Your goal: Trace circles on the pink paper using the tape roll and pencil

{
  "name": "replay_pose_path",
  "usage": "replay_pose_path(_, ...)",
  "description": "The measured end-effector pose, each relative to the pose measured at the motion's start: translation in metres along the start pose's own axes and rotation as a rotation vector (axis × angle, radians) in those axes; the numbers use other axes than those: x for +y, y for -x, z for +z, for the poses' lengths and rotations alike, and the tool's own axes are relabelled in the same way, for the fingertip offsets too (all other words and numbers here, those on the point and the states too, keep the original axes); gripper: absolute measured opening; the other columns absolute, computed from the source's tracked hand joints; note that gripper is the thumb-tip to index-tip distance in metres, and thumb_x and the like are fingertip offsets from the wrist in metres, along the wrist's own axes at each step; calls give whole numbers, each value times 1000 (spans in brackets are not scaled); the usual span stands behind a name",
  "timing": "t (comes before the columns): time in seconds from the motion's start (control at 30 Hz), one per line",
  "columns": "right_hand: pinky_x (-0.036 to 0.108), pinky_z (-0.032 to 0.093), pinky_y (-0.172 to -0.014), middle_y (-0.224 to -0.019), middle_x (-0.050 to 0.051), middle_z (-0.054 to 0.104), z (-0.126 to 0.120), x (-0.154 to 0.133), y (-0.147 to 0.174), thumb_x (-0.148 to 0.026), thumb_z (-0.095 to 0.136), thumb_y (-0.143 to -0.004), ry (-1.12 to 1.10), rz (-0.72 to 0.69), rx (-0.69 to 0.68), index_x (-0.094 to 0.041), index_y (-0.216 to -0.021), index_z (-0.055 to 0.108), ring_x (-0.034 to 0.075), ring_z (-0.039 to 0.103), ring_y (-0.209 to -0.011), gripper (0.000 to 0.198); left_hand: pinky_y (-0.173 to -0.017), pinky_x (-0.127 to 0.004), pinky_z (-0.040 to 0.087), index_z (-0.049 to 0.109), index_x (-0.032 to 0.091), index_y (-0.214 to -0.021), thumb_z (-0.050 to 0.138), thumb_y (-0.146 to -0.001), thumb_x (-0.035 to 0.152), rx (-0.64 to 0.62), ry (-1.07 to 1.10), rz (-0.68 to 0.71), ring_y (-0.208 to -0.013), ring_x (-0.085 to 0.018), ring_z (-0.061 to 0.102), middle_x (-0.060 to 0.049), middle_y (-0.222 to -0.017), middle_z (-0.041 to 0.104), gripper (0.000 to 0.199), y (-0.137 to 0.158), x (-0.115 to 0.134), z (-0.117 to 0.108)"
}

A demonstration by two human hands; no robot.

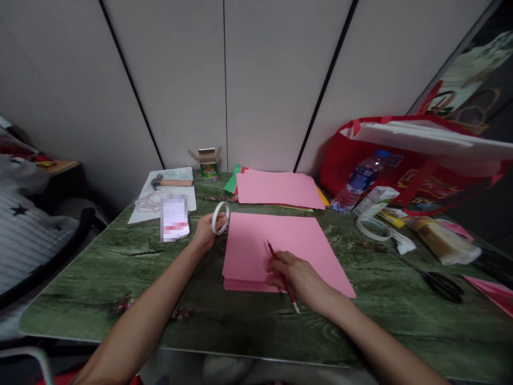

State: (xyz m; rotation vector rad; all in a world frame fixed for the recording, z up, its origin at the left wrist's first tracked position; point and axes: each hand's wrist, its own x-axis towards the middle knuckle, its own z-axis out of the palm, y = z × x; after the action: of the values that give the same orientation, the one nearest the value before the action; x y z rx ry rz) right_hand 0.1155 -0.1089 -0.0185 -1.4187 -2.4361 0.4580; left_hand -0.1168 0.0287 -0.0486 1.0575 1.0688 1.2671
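A roll of white tape (pixel 215 220) stands on edge in my left hand (pixel 205 233), whose fingers close round its side just left of a stack of pink paper (pixel 248 251). My right hand (pixel 298 274) is over the lower right part of that stack. Its fingers are closed on a red pencil (pixel 289 293), which slants across the paper with its dark tip pointing away from me and its white end past the near edge. The thumb and some fingertips are partly hidden.
Behind lie more pink sheets (pixel 280 188) and a small green box (pixel 209 170). A hammer (pixel 174 182) and a phone (pixel 175 218) are at left. Rightward are a water bottle (pixel 358 182), another tape roll (pixel 372 229), black-handled scissors (pixel 443 286) and a red bag (pixel 336 155).
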Motion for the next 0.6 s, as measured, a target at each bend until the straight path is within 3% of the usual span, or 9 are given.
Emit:
replay_pose_path(0.23, 28, 44, -68, -80, 6, 62, -1, -1, 2, -23, 40, -94, -33, -16, 72, -18, -84, 64, 17, 58, -75, 27, -51, -24, 43, 65, 10, -73, 86, -36, 37, 42, 71, -37, -49, -9, 52, 0, -57, 60, 49, 0, -1, 2)
replay_pose_path(0.6, 26, 45, -67, -77, 6, 63, 7, 2, 4, -24, 45, -92, 34, 13, 204, -18, -79, 63, 17, 61, -75, 22, -52, -25, 43, 65, 10, -74, 86, -35, 34, 55, 89, -64, -49, -9, 52, 0, -57, 60, 50, 0, -1, 2)
